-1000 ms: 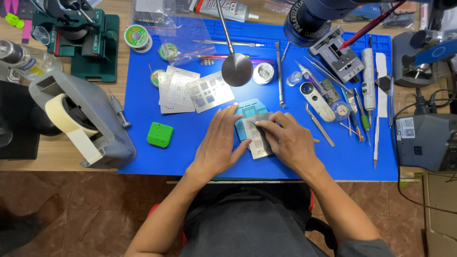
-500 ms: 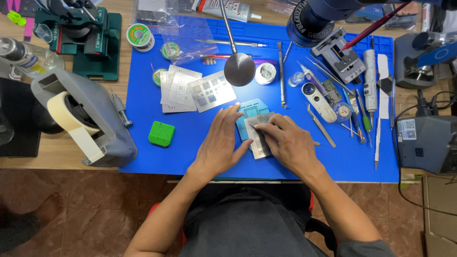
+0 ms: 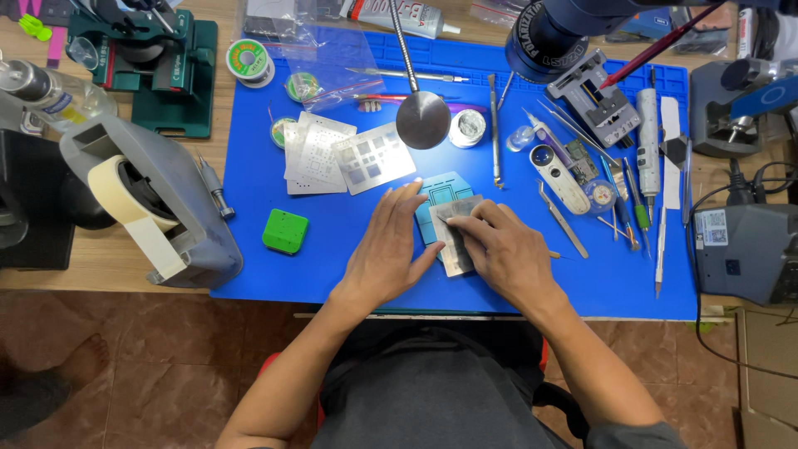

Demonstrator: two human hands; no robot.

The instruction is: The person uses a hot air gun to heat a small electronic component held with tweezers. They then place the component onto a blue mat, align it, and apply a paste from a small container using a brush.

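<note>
Mid-alignment: thin metal stencil (image 3: 453,241) pressed flat onto light-blue jig (image 3: 439,199) by right hand (image 3: 507,254) fingertips. Left hand (image 3: 386,249) lay open, steadying the jig's left edge, nothing gripped. Next, probably finer squaring of the stencil over the jig.

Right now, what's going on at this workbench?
A seated person works on a blue silicone mat. The left hand lies flat beside a light-blue plastic jig, touching its edge. The right hand presses a thin grey metal stencil sheet onto the jig. More metal stencil sheets and a green square block lie nearby.

Green block (image 3: 285,231) on blue mat (image 3: 316,274); tape dispenser (image 3: 158,204) left; tweezers (image 3: 561,219) right
</note>
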